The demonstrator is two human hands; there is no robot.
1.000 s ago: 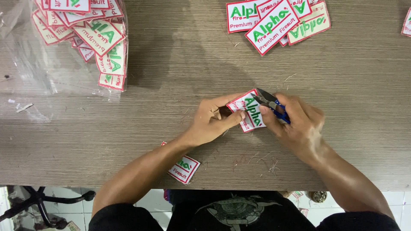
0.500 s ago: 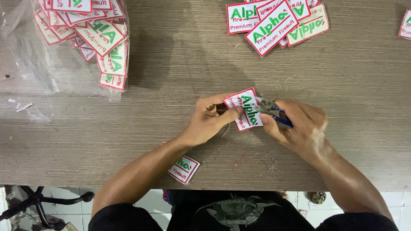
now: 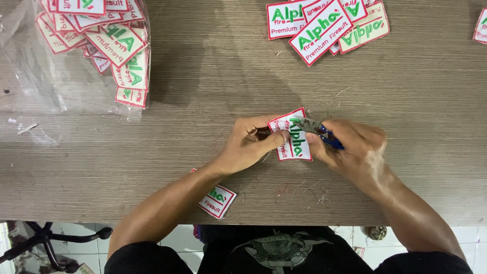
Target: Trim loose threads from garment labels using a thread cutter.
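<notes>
My left hand (image 3: 251,144) pinches the left edge of a white embroidered patch (image 3: 293,138) with a red border and green lettering, held just above the wooden table (image 3: 213,101). In my right hand (image 3: 350,144) is a small pair of thread snips (image 3: 317,128) with a blue handle, blades resting on the patch's upper right edge. The patch stands turned on its side between both hands.
A clear plastic bag (image 3: 76,56) with several similar patches lies at the far left. A pile of patches (image 3: 324,23) sits at the far middle; another patch (image 3: 481,25) shows at the right edge. One patch (image 3: 217,200) lies under my left forearm. Thread trimmings (image 3: 309,190) are scattered nearby.
The patch has been rotated in my hands from slanted to standing on its side. The snips have shifted along its top edge. Both hands stay in the same spot.
</notes>
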